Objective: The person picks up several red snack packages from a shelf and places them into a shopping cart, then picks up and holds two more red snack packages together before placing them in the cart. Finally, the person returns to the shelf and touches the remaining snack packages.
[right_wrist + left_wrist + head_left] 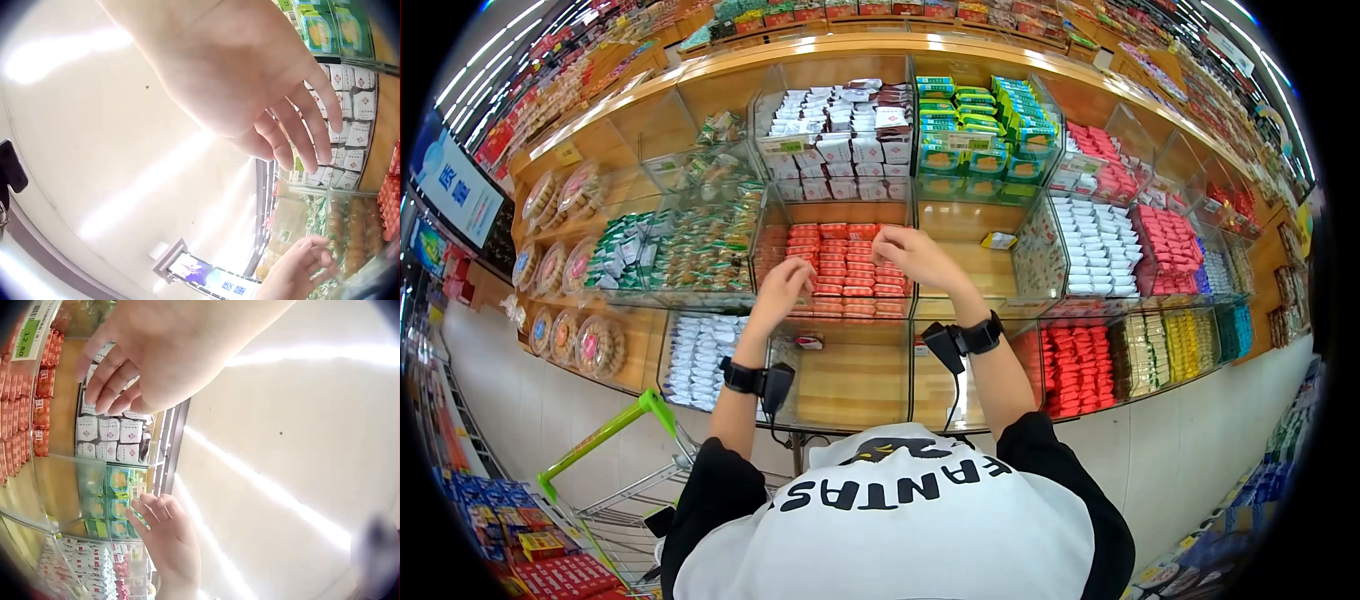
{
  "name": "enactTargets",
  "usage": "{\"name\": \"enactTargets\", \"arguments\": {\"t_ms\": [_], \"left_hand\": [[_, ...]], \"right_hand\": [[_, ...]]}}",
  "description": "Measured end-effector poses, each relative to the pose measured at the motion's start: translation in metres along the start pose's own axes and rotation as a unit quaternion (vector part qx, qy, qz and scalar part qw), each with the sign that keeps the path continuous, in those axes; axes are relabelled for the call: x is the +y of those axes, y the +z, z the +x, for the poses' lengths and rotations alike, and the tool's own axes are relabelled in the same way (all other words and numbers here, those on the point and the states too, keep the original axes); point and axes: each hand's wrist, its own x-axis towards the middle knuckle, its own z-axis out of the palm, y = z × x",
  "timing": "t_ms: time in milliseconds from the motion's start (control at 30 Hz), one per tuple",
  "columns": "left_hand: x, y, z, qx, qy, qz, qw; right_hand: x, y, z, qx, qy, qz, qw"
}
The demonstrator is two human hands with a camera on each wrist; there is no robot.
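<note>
Both hands hover over a bin of red-wrapped packets (847,262) in the head view. My left hand (787,287) is at the bin's left side, fingers loosely bent and holding nothing. At the bin's upper right is my right hand (920,259), its fingers hanging relaxed with nothing in them. The left wrist view shows the left hand (150,356) with spread fingers in front of white packets (109,430). In the right wrist view the right hand (250,81) has its fingers extended, apart from the white packets (359,134) behind.
Clear dividers separate the bins. Green packs (965,160) lie at the back, white packets (1097,245) and pink packets (1168,250) to the right, round trays (600,346) at the left. A green-handled cart (605,430) stands at lower left. One yellow packet (999,240) lies in a wooden bin.
</note>
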Motion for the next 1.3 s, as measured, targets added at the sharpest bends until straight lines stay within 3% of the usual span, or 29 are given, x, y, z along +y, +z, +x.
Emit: {"name": "enactTargets", "arguments": {"t_ms": [67, 167, 300, 367, 500, 633, 767, 833, 900, 967, 1067, 1167, 1300], "left_hand": [[-0.007, -0.01, 0.016, -0.023, -0.012, 0.01, 1.0], [-0.024, -0.022, 0.037, -0.037, -0.05, -0.013, 0.998], [-0.026, -0.027, 0.051, -0.074, -0.159, 0.01, 0.984], [-0.032, -0.029, 0.056, -0.086, -0.204, 0.001, 0.975], [-0.065, -0.032, 0.068, -0.126, -0.284, 0.001, 0.951], [-0.084, -0.031, 0.075, -0.121, -0.349, 0.004, 0.929], [-0.093, -0.029, 0.083, -0.146, -0.357, 0.0, 0.923], [-0.095, -0.027, 0.087, -0.197, -0.373, 0.125, 0.898], [-0.104, -0.025, 0.087, -0.228, -0.353, 0.157, 0.894], [-0.118, -0.021, 0.087, -0.256, -0.303, 0.197, 0.896], [-0.132, -0.019, 0.091, -0.258, -0.326, 0.255, 0.873], [-0.147, -0.024, 0.089, -0.238, -0.333, 0.196, 0.891], [-0.142, -0.024, 0.089, -0.262, -0.337, 0.235, 0.873]], "right_hand": [[-0.009, -0.001, 0.009, -0.011, 0.051, 0.015, 0.999], [0.0, -0.002, 0.028, -0.031, 0.057, 0.053, 0.996], [0.008, 0.004, 0.043, -0.049, 0.088, 0.029, 0.995], [0.022, 0.013, 0.049, -0.1, 0.154, 0.101, 0.978], [0.047, 0.035, 0.056, -0.167, 0.208, 0.095, 0.959], [0.077, 0.059, 0.066, -0.182, 0.289, 0.147, 0.928], [0.094, 0.078, 0.065, -0.14, 0.38, 0.228, 0.886], [0.097, 0.086, 0.062, -0.12, 0.399, 0.245, 0.875], [0.103, 0.093, 0.058, -0.102, 0.42, 0.291, 0.854], [0.111, 0.103, 0.053, -0.083, 0.422, 0.298, 0.852], [0.122, 0.112, 0.047, -0.074, 0.405, 0.316, 0.855], [0.121, 0.115, 0.044, -0.064, 0.42, 0.315, 0.848], [0.116, 0.11, 0.041, -0.054, 0.405, 0.324, 0.853]]}}
